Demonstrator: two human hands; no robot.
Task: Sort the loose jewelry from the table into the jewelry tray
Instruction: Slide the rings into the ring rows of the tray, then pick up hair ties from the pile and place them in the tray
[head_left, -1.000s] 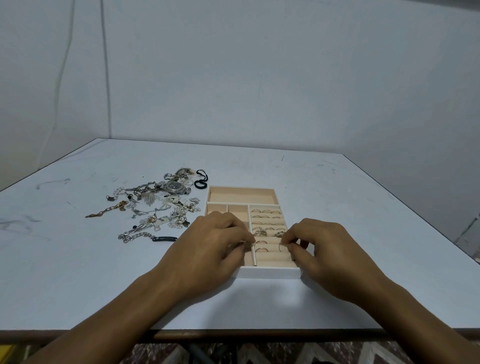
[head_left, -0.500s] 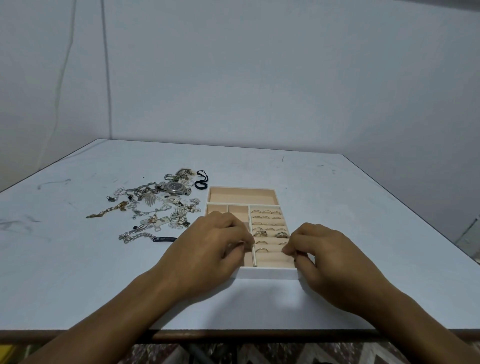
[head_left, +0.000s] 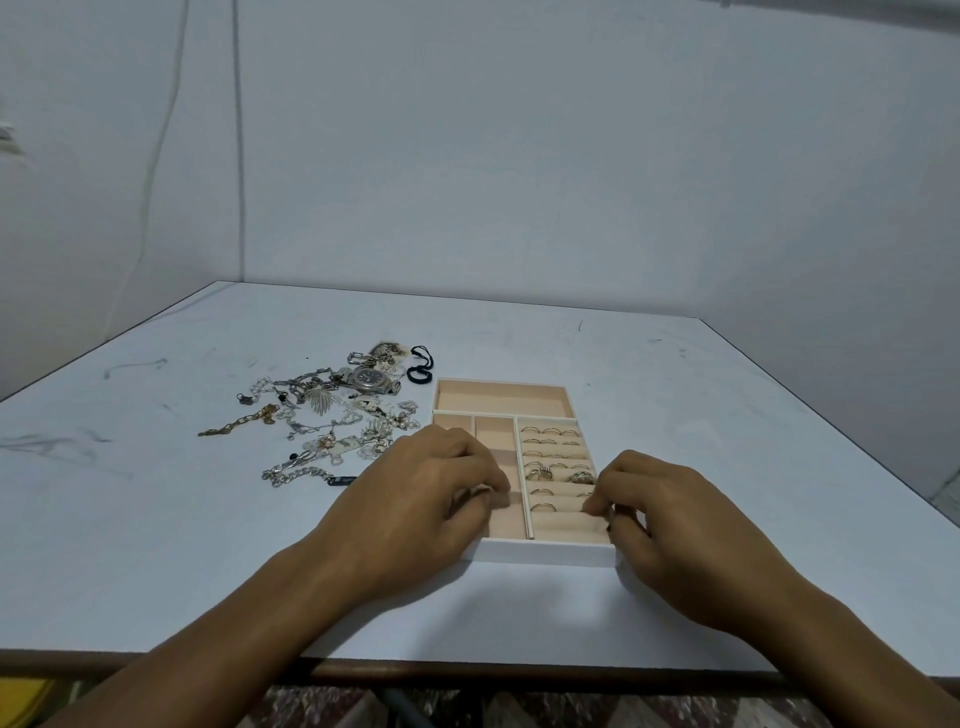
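Note:
The jewelry tray, white with beige lining, sits mid-table in front of me. Its right section holds several rings in padded rows. My right hand is at the tray's near right corner, and its fingertips pinch a thin ring at a near padded row. My left hand hovers over the tray's left compartments with curled fingers, and a small metal glint, apparently a ring, shows between thumb and fingers. The loose jewelry pile lies left of the tray.
The pile includes a steel watch, a black cord, a gold chain and a silver link bracelet. The tray's long far compartment holds nothing. Walls close in behind and on the left. The table's near edge is just below my forearms.
My right hand has slid a little toward me and to the right along the ring rows, fingertips staying pinched. My left hand has barely moved.

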